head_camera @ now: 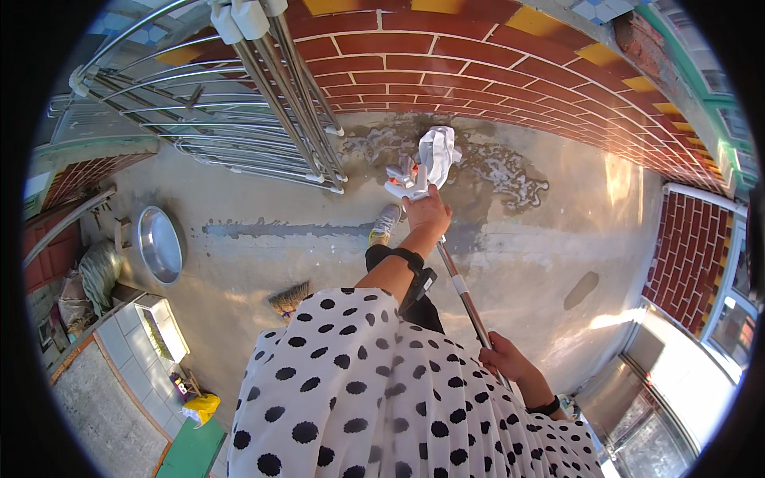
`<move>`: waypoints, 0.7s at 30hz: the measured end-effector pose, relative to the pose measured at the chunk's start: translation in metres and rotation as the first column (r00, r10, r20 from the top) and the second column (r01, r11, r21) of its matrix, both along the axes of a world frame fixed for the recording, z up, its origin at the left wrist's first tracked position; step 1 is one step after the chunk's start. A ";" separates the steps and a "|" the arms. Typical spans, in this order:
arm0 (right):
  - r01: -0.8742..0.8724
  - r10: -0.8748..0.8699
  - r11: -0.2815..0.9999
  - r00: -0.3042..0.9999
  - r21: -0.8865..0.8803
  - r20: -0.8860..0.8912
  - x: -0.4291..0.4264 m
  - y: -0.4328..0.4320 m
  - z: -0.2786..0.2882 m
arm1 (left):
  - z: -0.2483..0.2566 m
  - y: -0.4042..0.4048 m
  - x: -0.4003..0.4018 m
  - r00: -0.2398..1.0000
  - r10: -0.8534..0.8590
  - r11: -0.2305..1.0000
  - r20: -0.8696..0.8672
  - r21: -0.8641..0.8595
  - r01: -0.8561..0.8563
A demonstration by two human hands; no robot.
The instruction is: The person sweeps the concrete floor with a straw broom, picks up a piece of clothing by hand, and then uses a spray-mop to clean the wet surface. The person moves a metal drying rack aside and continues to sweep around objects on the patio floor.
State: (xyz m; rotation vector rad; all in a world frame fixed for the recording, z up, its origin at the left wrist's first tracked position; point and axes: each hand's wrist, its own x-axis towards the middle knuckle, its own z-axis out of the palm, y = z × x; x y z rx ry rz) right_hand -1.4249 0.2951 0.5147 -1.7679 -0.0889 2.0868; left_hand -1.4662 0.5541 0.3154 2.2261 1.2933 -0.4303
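A mop with a metal pole slants across the floor in front of me. My left hand is closed around the white plastic fitting near the mop's head. Lower down, my right hand grips the pole beside my polka-dot garment. Beyond my left hand, the bunched white mop cloth hangs or lies over wet concrete; whether it touches the ground I cannot tell. Small orange-red parts show beside the fitting. Foamy water spreads around the cloth, near the tiled wall.
A folded metal rack leans at the upper left, by the red brick-patterned wall. On the left are a metal basin and a broom head. My shoe is just below the mop head. A yellow bag sits lower left.
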 end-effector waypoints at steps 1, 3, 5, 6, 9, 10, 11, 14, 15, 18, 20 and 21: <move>-0.017 0.017 1.000 1.000 0.005 -0.008 -0.007 -0.008 -0.004 | 0.004 -0.009 -0.010 1.000 0.017 1.000 -0.008 0.005 -0.017; -0.073 0.069 0.997 0.988 0.021 0.137 -0.023 -0.035 -0.010 | 0.005 -0.029 -0.021 1.000 -0.009 0.981 0.004 -0.193 0.010; -0.120 0.128 0.990 0.987 -0.080 0.100 -0.025 -0.032 0.004 | -0.014 -0.037 -0.054 0.997 0.078 0.970 -0.001 -0.230 -0.077; -0.114 0.123 0.984 0.991 -0.134 0.061 -0.026 -0.032 0.009 | -0.030 -0.039 -0.073 0.992 0.129 0.954 0.016 -0.276 -0.119; -0.138 0.149 0.972 0.988 -0.192 0.047 -0.037 -0.016 0.020 | -0.046 -0.036 -0.116 0.974 0.224 0.914 0.040 -0.356 -0.196; -0.201 0.214 0.957 0.976 -0.209 0.039 -0.041 -0.012 0.018 | -0.046 -0.036 -0.130 0.965 0.261 0.900 0.037 -0.372 -0.229; -0.268 0.280 0.938 0.960 -0.220 0.023 -0.049 -0.005 0.015 | -0.046 -0.032 -0.149 0.953 0.300 0.884 0.027 -0.383 -0.268; -0.395 0.397 0.884 0.917 -0.249 -0.044 -0.086 0.037 0.016 | -0.060 -0.016 -0.225 0.898 0.439 0.826 -0.019 -0.385 -0.412; -0.440 0.440 0.867 0.896 -0.236 -0.052 -0.102 0.054 0.016 | -0.068 -0.010 -0.256 0.861 0.509 0.795 -0.020 -0.372 -0.479; -0.605 0.614 0.786 0.789 -0.128 0.038 -0.165 0.093 0.009 | -0.062 0.023 -0.342 0.780 0.623 0.724 -0.050 -0.339 -0.600; -0.706 0.714 0.700 0.691 -0.111 0.113 -0.212 0.111 -0.002 | -0.053 0.049 -0.407 0.729 0.680 0.675 -0.078 -0.324 -0.663; -0.782 0.783 0.616 0.596 -0.091 0.178 -0.236 0.122 -0.004 | -0.056 0.056 -0.443 0.685 0.726 0.642 -0.051 -0.306 -0.703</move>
